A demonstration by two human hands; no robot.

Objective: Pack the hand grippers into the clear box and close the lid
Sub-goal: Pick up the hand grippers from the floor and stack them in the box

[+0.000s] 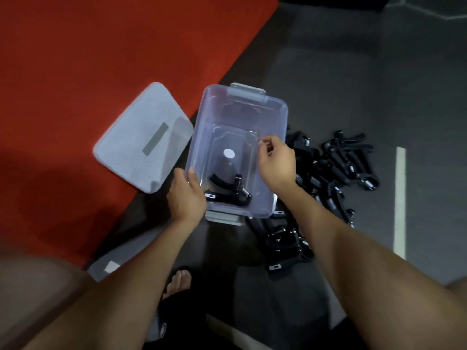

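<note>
**A:** While the left hand is resting on the near-left wall of the clear box, thumb inside and fingers outside, is it holding anything else?

**B:** No, it is only steadying the box. The right hand is hovering over the right rim, at about 3 o'clock from the box centre, with the fingers curled narrow and nothing visible between them.

**A:** Where are the hand grippers lying?

**B:** One hand gripper is already lying inside, at the 6 o'clock end of the box floor. The pile of hand grippers is waiting on the dark floor, between 3 and 5 o'clock, just beside the box.

**A:** How are they probably handling?

**B:** I am judging them stiff, light, with a spring, and likely tangling together. Taking one handle near the spring seems safest. The lid is lying at 9 o'clock on the red mat, off the box.
</note>
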